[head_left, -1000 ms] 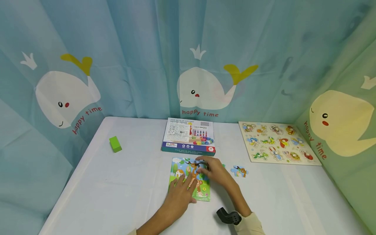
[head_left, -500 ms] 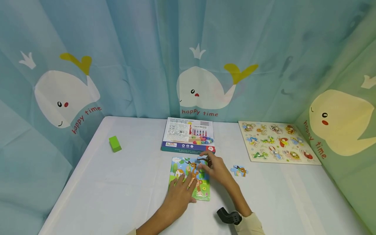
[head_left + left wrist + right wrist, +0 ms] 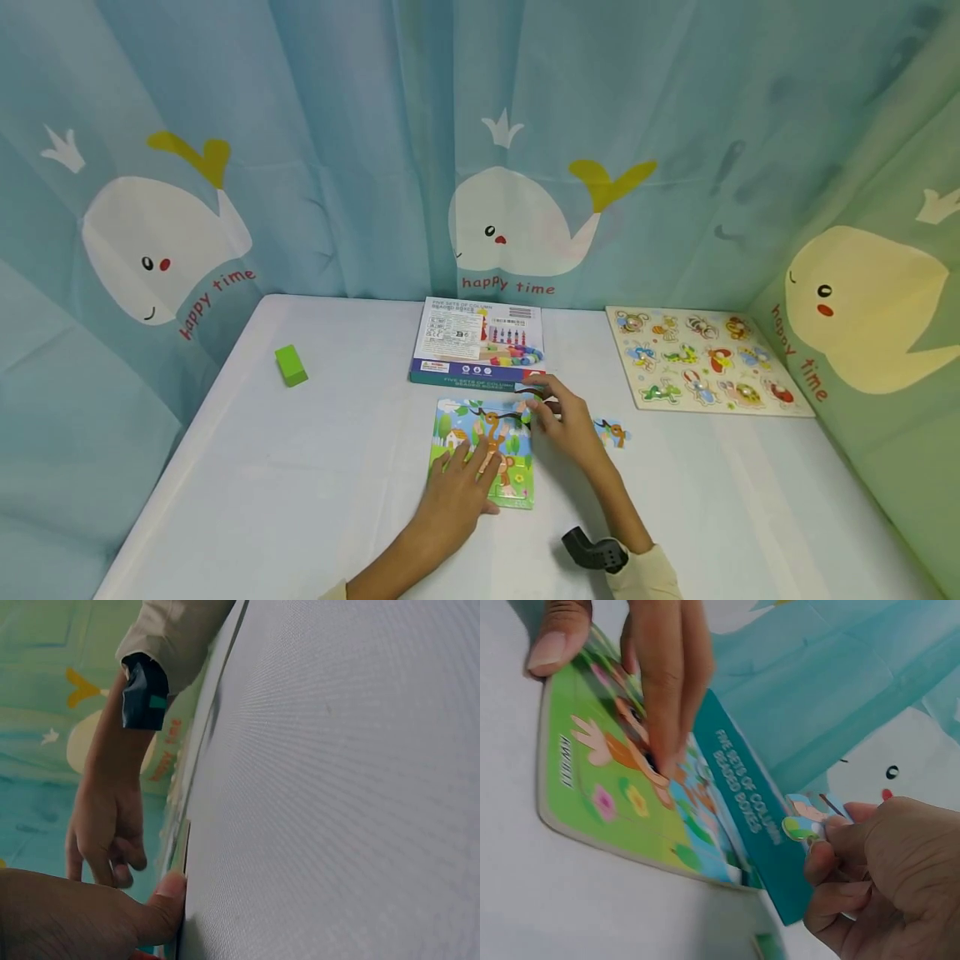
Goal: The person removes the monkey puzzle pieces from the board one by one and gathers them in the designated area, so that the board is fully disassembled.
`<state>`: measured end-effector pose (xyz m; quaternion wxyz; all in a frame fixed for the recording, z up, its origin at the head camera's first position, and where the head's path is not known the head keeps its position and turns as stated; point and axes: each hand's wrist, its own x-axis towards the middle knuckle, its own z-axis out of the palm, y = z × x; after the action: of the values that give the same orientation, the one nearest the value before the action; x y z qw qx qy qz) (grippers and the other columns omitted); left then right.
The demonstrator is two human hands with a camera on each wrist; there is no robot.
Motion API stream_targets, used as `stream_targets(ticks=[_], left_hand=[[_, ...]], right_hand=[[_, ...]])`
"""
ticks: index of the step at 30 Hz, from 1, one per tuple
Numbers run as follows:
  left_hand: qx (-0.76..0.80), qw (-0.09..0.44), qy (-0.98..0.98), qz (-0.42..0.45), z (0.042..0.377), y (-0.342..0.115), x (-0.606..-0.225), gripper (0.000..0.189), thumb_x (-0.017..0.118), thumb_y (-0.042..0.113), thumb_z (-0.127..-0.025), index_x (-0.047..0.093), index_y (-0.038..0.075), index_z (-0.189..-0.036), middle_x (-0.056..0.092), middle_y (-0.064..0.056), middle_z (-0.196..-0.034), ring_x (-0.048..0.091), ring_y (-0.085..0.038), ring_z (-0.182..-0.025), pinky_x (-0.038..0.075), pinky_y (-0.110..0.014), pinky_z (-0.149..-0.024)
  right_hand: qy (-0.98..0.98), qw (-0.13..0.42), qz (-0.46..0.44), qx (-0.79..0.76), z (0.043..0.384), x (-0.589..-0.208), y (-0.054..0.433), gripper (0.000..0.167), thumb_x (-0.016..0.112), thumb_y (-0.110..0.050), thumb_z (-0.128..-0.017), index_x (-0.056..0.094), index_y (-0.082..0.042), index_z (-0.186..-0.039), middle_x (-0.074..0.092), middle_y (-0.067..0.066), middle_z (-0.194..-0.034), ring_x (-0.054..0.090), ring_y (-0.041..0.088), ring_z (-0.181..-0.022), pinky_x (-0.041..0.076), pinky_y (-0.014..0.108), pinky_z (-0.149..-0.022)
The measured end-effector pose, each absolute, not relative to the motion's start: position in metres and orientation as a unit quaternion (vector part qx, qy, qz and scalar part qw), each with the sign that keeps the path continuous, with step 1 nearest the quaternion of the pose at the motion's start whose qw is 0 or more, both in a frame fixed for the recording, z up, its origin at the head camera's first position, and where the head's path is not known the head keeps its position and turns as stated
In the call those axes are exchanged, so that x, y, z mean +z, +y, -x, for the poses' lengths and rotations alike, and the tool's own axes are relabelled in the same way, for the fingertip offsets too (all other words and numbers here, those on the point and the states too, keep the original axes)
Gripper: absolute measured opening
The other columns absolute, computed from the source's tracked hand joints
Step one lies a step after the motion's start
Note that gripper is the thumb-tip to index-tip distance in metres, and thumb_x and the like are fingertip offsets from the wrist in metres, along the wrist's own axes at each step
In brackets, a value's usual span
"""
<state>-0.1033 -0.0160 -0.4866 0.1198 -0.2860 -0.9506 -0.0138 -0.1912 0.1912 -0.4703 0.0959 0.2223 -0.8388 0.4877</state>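
A jigsaw puzzle board (image 3: 442, 454) with a monkey, a house and flowers lies on the table in the head view. My left hand (image 3: 454, 492) rests on it with fingers spread over the picture; its thumb is at the board's near edge. My right hand (image 3: 566, 427) is above the board's far right corner. Between its thumb and fingers it pinches a puzzle piece (image 3: 806, 819), blue and green with a bit of dark branch, raised off the board. Another loose puzzle piece (image 3: 615, 433) lies to the right, partly hidden by the right hand.
Right behind the board lies a beaded-boxes carton (image 3: 480, 342). A wooden insect peg puzzle (image 3: 697, 362) is at the back right, a green block (image 3: 291, 365) at the left. Whale-print curtains (image 3: 360, 167) hang behind the table.
My right hand has lifted the puzzle piece from the board's far right corner and moved slightly right and away. The left hand has stayed on the board.
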Motion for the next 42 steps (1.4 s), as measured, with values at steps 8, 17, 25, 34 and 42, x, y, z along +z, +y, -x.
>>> stream_targets(ticks=[8, 17, 25, 34, 42], left_hand=[[-0.018, 0.144, -0.946, 0.29, 0.103, -0.016, -0.488, 0.064, 0.068, 0.053, -0.078, 0.062, 0.016, -0.131, 0.056, -0.009, -0.138, 0.058, -0.027, -0.118, 0.054, -0.044, -0.088], [-0.02, 0.162, -0.943, 0.291, 0.103, -0.017, -0.49, 0.064, 0.068, 0.054, -0.077, 0.063, 0.016, -0.128, 0.057, -0.008, -0.136, 0.058, -0.027, -0.116, 0.054, -0.043, -0.087], [-0.012, 0.151, -0.945, 0.289, 0.104, -0.016, -0.489, 0.064, 0.067, 0.054, -0.079, 0.062, 0.016, -0.13, 0.056, -0.008, -0.137, 0.057, -0.027, -0.118, 0.055, -0.043, -0.087], [-0.018, 0.14, -0.947, 0.289, 0.103, -0.016, -0.49, 0.064, 0.066, 0.053, -0.08, 0.061, 0.016, -0.132, 0.055, -0.009, -0.14, 0.057, -0.027, -0.119, 0.053, -0.044, -0.09], [-0.021, 0.139, -0.946, 0.291, 0.103, -0.016, -0.491, 0.063, 0.066, 0.052, -0.08, 0.061, 0.016, -0.132, 0.054, -0.009, -0.14, 0.057, -0.027, -0.12, 0.053, -0.044, -0.09]], right_hand=[[-0.847, 0.09, -0.163, 0.499, 0.179, -0.442, 0.22, 0.025, 0.057, 0.005, -0.094, 0.059, 0.005, -0.12, 0.057, 0.024, -0.08, 0.052, 0.025, -0.048, 0.045, 0.025, -0.045], [-0.857, 0.111, -0.064, 0.498, 0.174, -0.456, 0.292, 0.033, 0.065, -0.009, -0.093, 0.056, 0.001, -0.123, 0.064, 0.011, -0.082, 0.057, 0.02, -0.056, 0.049, 0.031, -0.049], [-0.892, 0.097, -0.003, 0.442, 0.161, -0.459, 0.338, 0.036, 0.067, -0.017, -0.093, 0.057, -0.001, -0.124, 0.066, -0.001, -0.083, 0.061, 0.008, -0.066, 0.05, 0.024, -0.058], [-0.922, 0.065, 0.028, 0.381, 0.151, -0.467, 0.359, 0.03, 0.068, -0.015, -0.092, 0.061, -0.001, -0.117, 0.07, 0.005, -0.078, 0.052, -0.002, -0.065, 0.04, 0.021, -0.056], [-0.934, 0.042, 0.044, 0.352, 0.149, -0.472, 0.362, 0.031, 0.068, -0.018, -0.093, 0.061, -0.002, -0.118, 0.07, 0.014, -0.085, 0.05, 0.001, -0.065, 0.041, 0.023, -0.056]])
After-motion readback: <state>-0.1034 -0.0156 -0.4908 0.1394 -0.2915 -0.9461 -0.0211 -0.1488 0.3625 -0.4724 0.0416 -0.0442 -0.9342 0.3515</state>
